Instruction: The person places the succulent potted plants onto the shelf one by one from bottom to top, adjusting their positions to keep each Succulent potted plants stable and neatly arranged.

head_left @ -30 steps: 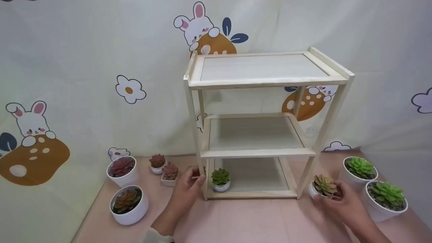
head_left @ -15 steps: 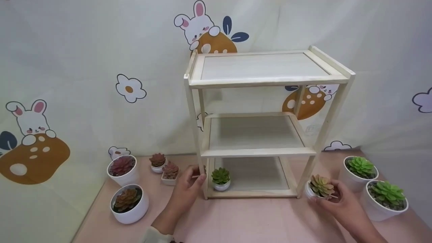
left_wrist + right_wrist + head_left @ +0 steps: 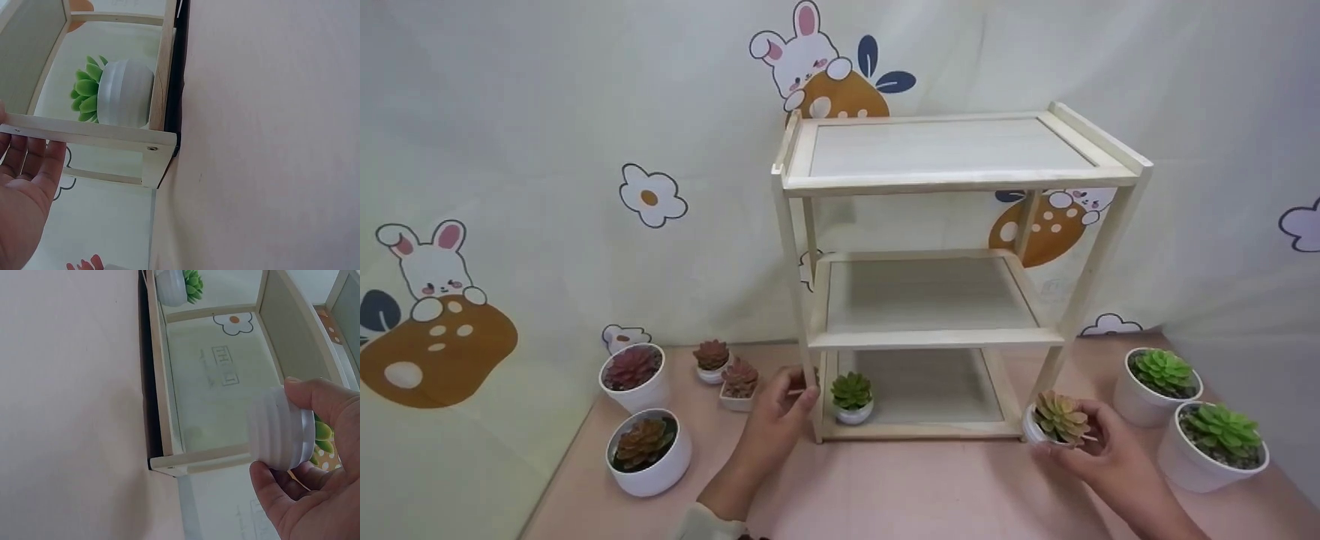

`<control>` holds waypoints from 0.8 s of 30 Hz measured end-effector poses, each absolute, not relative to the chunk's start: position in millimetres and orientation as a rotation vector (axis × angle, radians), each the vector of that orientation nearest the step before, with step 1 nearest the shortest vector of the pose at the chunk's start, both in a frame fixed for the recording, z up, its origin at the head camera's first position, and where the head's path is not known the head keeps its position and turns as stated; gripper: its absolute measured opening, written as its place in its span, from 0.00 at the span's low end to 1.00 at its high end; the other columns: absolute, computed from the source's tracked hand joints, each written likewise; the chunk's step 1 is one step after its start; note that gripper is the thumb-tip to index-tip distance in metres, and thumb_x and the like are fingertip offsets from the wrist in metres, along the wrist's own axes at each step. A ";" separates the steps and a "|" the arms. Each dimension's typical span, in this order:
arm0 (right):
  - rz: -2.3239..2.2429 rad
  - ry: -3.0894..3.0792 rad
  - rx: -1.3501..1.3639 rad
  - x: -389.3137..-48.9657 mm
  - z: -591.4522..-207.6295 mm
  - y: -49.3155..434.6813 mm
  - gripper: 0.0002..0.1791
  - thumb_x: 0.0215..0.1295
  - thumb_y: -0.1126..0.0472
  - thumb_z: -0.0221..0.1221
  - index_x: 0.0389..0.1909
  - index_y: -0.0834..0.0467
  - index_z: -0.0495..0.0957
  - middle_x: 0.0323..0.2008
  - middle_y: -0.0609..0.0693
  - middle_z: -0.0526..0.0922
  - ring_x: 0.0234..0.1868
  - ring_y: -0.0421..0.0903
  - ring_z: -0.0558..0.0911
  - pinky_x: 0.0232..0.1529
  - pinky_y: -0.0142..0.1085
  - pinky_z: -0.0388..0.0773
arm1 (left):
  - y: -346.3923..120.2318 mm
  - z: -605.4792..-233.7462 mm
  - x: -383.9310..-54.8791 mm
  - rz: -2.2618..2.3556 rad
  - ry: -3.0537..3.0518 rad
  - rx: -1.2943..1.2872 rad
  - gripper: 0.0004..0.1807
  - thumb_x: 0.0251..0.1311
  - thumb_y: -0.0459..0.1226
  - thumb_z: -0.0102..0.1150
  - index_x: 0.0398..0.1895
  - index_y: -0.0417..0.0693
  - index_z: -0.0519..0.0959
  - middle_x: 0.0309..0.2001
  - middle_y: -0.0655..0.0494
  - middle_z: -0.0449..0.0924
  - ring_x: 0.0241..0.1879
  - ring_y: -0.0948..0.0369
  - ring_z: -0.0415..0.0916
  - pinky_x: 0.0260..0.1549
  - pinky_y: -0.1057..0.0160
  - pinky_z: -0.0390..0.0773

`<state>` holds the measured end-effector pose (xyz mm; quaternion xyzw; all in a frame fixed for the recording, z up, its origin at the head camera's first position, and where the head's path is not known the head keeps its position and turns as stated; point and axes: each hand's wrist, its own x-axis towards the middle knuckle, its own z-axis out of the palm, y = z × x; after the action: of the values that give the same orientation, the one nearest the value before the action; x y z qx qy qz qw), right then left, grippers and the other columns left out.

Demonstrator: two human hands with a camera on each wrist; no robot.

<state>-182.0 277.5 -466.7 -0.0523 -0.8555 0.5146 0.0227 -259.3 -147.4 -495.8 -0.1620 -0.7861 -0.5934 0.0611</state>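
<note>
A pale wooden three-tier shelf (image 3: 937, 339) stands on the table. My left hand (image 3: 775, 414) grips its front left post; in the left wrist view the fingers (image 3: 35, 160) lie behind the post. On the bottom tier, at the left, sits a small green succulent (image 3: 852, 392) in a white pot (image 3: 126, 93). My right hand (image 3: 1099, 450) pinches the white pot (image 3: 278, 430) of a yellowish-orange potted succulent (image 3: 1061, 418) between thumb and fingers. It is beside the shelf's front right leg, overlapping it in the head view; whether they touch I cannot tell.
Two larger green potted succulents, a rear one (image 3: 1162, 379) and a front one (image 3: 1215, 442), stand at the right. At the left are a dark red one (image 3: 634, 375), a brownish one (image 3: 649, 454) and two small reddish ones (image 3: 712, 360). A patterned cloth (image 3: 547, 187) hangs behind.
My right hand has moved left with the succulent, from beside the shelf to its front right leg. The left hand keeps its grip on the post.
</note>
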 end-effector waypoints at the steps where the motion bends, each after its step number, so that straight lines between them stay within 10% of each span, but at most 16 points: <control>1: 1.594 -2.653 -0.160 -182.0 -466.5 276.1 0.39 0.59 0.61 0.76 0.67 0.66 0.66 0.65 0.64 0.75 0.50 0.23 0.76 0.51 0.19 0.78 | -147.5 -495.8 -259.3 -1.793 -2.379 -0.489 0.22 0.76 0.46 0.57 0.64 0.40 0.75 0.56 0.47 0.79 0.59 0.55 0.76 0.65 0.58 0.78; 24: 1.623 -2.678 -0.128 -192.7 -463.4 243.8 0.40 0.56 0.58 0.78 0.65 0.64 0.69 0.64 0.61 0.77 0.55 0.33 0.78 0.53 0.21 0.78 | -148.2 -495.5 -258.1 -1.746 -2.396 -0.490 0.20 0.76 0.46 0.57 0.64 0.47 0.75 0.56 0.49 0.80 0.59 0.56 0.76 0.66 0.56 0.77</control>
<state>-192.7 243.8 -463.4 -0.0407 -0.8544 0.5180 0.0038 -258.1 -148.2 -495.5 -0.1628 -0.7955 -0.5797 0.0680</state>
